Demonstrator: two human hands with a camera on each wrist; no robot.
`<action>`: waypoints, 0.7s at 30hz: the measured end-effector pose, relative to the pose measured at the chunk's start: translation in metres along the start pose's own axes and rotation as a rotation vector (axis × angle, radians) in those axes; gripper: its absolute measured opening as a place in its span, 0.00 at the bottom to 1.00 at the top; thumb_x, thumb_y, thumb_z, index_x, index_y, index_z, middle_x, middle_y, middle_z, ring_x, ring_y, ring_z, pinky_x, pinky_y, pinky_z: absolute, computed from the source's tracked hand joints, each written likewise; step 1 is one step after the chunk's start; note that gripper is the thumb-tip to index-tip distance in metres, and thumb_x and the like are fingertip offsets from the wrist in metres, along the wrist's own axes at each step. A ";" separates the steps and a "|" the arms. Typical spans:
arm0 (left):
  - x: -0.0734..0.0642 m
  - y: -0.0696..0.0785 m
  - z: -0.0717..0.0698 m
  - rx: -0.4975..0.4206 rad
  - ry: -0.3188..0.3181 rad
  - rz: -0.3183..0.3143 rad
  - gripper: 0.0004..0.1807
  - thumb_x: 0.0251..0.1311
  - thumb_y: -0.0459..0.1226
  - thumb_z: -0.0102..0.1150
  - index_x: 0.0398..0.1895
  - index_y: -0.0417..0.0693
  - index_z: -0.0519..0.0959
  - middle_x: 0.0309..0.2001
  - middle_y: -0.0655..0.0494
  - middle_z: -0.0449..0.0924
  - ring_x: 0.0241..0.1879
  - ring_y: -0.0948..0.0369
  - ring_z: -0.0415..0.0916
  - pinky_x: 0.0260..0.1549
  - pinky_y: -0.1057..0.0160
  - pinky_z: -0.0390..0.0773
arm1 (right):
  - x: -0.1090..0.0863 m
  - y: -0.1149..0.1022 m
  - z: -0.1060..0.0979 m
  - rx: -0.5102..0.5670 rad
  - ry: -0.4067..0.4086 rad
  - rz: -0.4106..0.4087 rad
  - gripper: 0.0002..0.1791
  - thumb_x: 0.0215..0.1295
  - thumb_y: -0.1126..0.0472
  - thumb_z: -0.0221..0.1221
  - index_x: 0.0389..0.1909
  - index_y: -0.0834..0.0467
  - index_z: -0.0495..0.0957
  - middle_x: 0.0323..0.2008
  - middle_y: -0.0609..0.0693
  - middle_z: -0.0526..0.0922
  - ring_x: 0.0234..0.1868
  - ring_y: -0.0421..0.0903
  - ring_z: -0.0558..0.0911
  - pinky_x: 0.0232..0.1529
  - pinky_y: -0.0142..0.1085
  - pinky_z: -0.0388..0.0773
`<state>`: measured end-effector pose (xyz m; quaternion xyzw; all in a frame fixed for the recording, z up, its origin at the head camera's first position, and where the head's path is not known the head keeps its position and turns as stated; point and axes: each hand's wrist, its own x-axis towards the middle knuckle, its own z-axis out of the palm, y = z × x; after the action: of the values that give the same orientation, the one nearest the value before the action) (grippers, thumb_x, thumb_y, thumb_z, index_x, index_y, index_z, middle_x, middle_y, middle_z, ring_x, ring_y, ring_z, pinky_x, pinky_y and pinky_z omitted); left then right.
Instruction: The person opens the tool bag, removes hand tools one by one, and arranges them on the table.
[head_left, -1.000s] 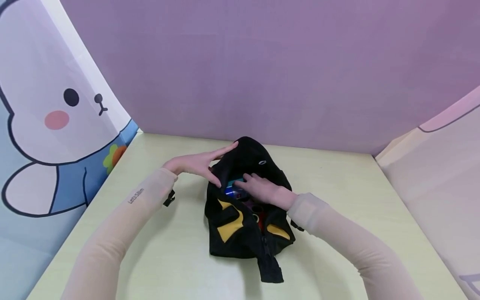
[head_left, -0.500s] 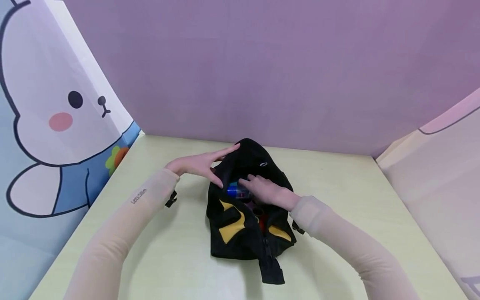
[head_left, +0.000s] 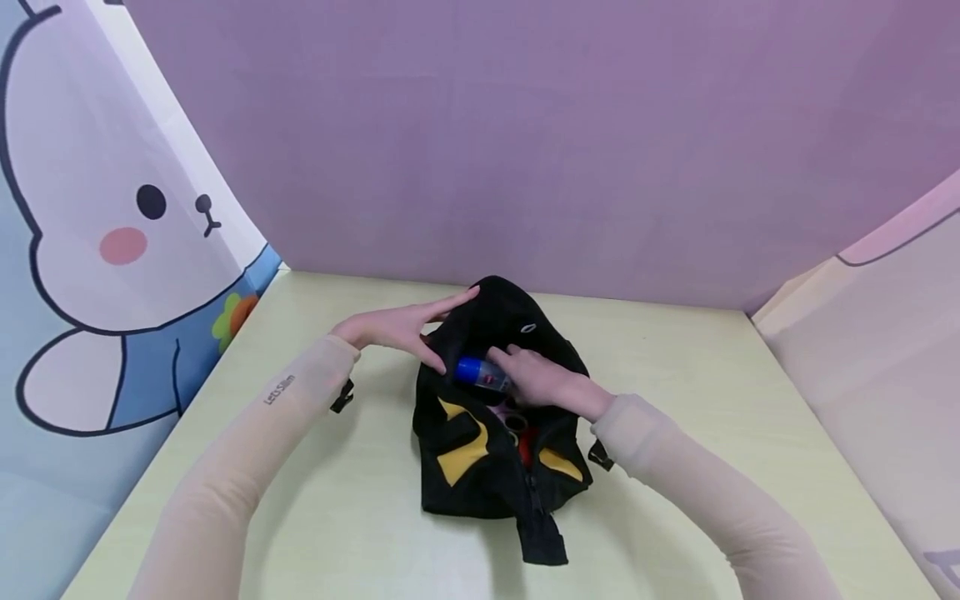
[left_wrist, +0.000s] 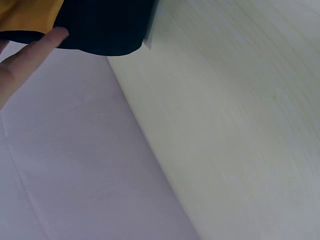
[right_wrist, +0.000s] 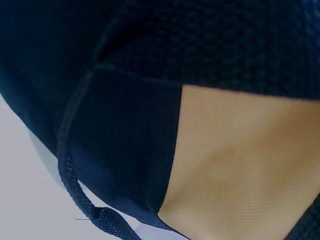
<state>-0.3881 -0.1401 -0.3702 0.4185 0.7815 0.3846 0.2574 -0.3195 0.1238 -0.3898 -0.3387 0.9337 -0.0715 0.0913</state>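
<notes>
A black and yellow bag (head_left: 468, 487) lies unzipped on the table. My left hand (head_left: 393, 329) is at the left edge of its mouth, thumb and forefinger spread wide against the black fabric. In the left wrist view one straight finger (left_wrist: 42, 47) touches the bag beside a yellow panel. My right hand (head_left: 534, 377) reaches inside the mouth, fingers curled at the right end of a small bottle (head_left: 489, 377) with a blue cap. The cap points left, toward my left thumb. Bag fabric (right_wrist: 215, 165) fills most of the right wrist view, and the right fingers are hidden there.
Inside the bag, below the bottle, show dark ring shapes (head_left: 516, 423) and a red item (head_left: 527, 446). A zipper end flap (head_left: 543, 537) hangs toward me. The pale table (head_left: 360, 517) meets a purple backdrop (head_left: 480, 150) behind the bag.
The blue-capped bottle has come up and shows more of its length, its cap more exposed. My right hand has shifted slightly right. The left hand keeps its place on the bag.
</notes>
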 end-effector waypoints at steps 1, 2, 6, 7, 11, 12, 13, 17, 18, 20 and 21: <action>0.000 0.000 0.000 0.010 0.000 0.004 0.64 0.54 0.39 0.74 0.79 0.75 0.34 0.80 0.71 0.26 0.81 0.48 0.37 0.74 0.36 0.47 | -0.001 0.000 -0.001 0.011 0.005 0.001 0.30 0.58 0.68 0.67 0.60 0.56 0.66 0.49 0.62 0.77 0.47 0.54 0.80 0.48 0.46 0.82; 0.000 0.000 0.000 0.019 -0.001 0.011 0.64 0.54 0.38 0.74 0.79 0.74 0.33 0.80 0.70 0.26 0.81 0.49 0.36 0.75 0.37 0.46 | -0.003 0.000 -0.001 0.023 0.012 0.001 0.30 0.58 0.68 0.67 0.59 0.56 0.65 0.49 0.62 0.77 0.47 0.54 0.80 0.49 0.46 0.82; 0.000 0.001 -0.001 0.045 -0.008 0.027 0.64 0.54 0.38 0.74 0.80 0.71 0.33 0.81 0.69 0.26 0.81 0.51 0.35 0.76 0.40 0.46 | -0.008 0.002 -0.003 0.074 0.059 -0.013 0.29 0.59 0.69 0.65 0.59 0.58 0.65 0.49 0.62 0.78 0.47 0.55 0.80 0.50 0.47 0.81; 0.000 0.001 -0.002 0.045 -0.009 0.028 0.64 0.54 0.38 0.74 0.80 0.71 0.33 0.81 0.68 0.26 0.81 0.51 0.35 0.76 0.40 0.46 | -0.009 0.002 -0.003 0.086 0.071 -0.013 0.28 0.59 0.70 0.65 0.59 0.59 0.65 0.49 0.62 0.78 0.47 0.55 0.80 0.50 0.47 0.81; 0.001 0.001 -0.003 0.037 -0.010 0.015 0.64 0.54 0.38 0.74 0.79 0.73 0.33 0.80 0.70 0.26 0.81 0.52 0.35 0.77 0.40 0.45 | -0.011 0.005 -0.005 0.098 0.096 -0.005 0.26 0.60 0.70 0.63 0.58 0.65 0.66 0.47 0.62 0.78 0.45 0.53 0.80 0.48 0.46 0.81; 0.001 0.001 -0.004 0.037 -0.008 0.014 0.64 0.54 0.38 0.74 0.79 0.73 0.33 0.80 0.70 0.26 0.81 0.53 0.35 0.77 0.41 0.45 | -0.012 0.005 -0.006 0.097 0.100 -0.003 0.25 0.61 0.70 0.63 0.57 0.66 0.67 0.47 0.61 0.78 0.45 0.53 0.79 0.48 0.46 0.81; 0.001 0.002 -0.004 0.038 -0.007 0.016 0.65 0.54 0.38 0.74 0.79 0.73 0.33 0.81 0.70 0.27 0.81 0.53 0.35 0.77 0.41 0.46 | -0.012 0.005 -0.006 0.094 0.102 -0.001 0.24 0.61 0.69 0.62 0.57 0.67 0.68 0.46 0.61 0.78 0.44 0.52 0.79 0.48 0.45 0.81; 0.005 -0.001 -0.003 0.034 -0.012 0.023 0.65 0.53 0.39 0.75 0.80 0.71 0.34 0.81 0.70 0.28 0.81 0.55 0.35 0.77 0.43 0.46 | -0.016 0.007 -0.006 0.100 0.116 -0.005 0.21 0.62 0.68 0.62 0.55 0.68 0.71 0.45 0.59 0.78 0.44 0.51 0.77 0.48 0.45 0.80; 0.007 -0.003 -0.001 0.033 -0.017 0.028 0.65 0.53 0.39 0.74 0.80 0.71 0.34 0.81 0.70 0.28 0.81 0.54 0.35 0.77 0.43 0.46 | -0.018 0.007 -0.005 0.111 0.121 -0.005 0.20 0.62 0.68 0.62 0.54 0.67 0.72 0.45 0.59 0.77 0.43 0.50 0.77 0.48 0.44 0.80; 0.010 -0.006 0.002 0.027 -0.027 0.032 0.64 0.53 0.40 0.74 0.80 0.71 0.33 0.81 0.70 0.27 0.81 0.54 0.35 0.77 0.43 0.46 | -0.021 0.009 -0.003 0.141 0.136 -0.002 0.20 0.62 0.67 0.62 0.54 0.67 0.72 0.45 0.58 0.77 0.42 0.48 0.76 0.46 0.42 0.79; 0.012 -0.008 0.003 0.023 -0.031 0.032 0.64 0.53 0.40 0.74 0.80 0.72 0.33 0.80 0.71 0.27 0.81 0.55 0.34 0.77 0.43 0.46 | -0.023 0.009 -0.002 0.161 0.147 0.000 0.20 0.62 0.67 0.63 0.54 0.67 0.71 0.45 0.58 0.77 0.42 0.48 0.76 0.46 0.41 0.79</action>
<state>-0.3955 -0.1319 -0.3798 0.4398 0.7750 0.3732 0.2583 -0.3086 0.1454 -0.3863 -0.3242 0.9291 -0.1709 0.0496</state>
